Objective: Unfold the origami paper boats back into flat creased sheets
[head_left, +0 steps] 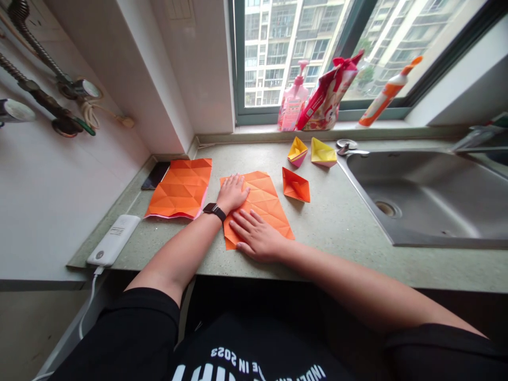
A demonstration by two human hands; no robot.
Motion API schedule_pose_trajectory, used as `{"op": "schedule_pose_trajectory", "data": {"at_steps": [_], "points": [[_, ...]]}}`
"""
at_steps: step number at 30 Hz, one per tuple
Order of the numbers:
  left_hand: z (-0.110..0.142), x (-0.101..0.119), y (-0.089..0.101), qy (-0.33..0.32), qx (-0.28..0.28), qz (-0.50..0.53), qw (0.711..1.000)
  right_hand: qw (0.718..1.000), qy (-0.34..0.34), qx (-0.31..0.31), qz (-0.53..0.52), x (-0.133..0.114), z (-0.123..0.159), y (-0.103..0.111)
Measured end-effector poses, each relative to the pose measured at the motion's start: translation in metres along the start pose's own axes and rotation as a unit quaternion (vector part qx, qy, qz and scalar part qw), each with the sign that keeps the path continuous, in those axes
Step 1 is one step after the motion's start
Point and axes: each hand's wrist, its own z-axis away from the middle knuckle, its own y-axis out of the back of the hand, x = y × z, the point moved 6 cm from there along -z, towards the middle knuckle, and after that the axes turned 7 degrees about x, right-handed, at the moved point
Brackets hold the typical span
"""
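Observation:
An orange sheet of creased paper (266, 198) lies spread on the counter in front of me. My left hand (233, 193), with a dark watch on its wrist, rests flat on the sheet's upper left part. Lower down, my right hand (257, 235) presses flat on the same sheet, fingers stretched to the left. Left of them lie more creased orange sheets (180, 185) with a pink edge showing underneath. To the right stand an orange paper boat (296, 185), a yellow-and-pink paper boat (297, 152) and a yellow paper boat (323, 153).
A white power bank (114, 241) with a cable sits at the counter's left edge. A dark phone (155, 175) is partly under the left sheets. On the sill stand a pink pump bottle (292, 103), a red bag (329, 95) and an orange-white bottle (387, 95). Right is a steel sink (448, 211).

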Motion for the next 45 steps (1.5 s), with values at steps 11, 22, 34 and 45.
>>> {"op": "schedule_pose_trajectory", "data": {"at_steps": [11,22,34,45], "points": [[0.002,0.002,0.003,0.001,-0.004,-0.003,1.000,0.989,0.046,-0.027,-0.139,-0.067,0.034,0.002],[0.009,0.011,0.010,-0.038,-0.009,-0.018,0.999,0.973,-0.107,0.170,-0.110,0.016,0.041,0.059],[0.022,0.055,0.009,-0.231,-0.075,0.015,0.970,0.980,-0.186,0.027,0.065,0.049,0.057,0.007],[-0.041,0.061,-0.015,-0.192,-0.098,-0.004,0.977,0.981,-0.176,0.063,0.045,0.045,0.061,0.007]]}}
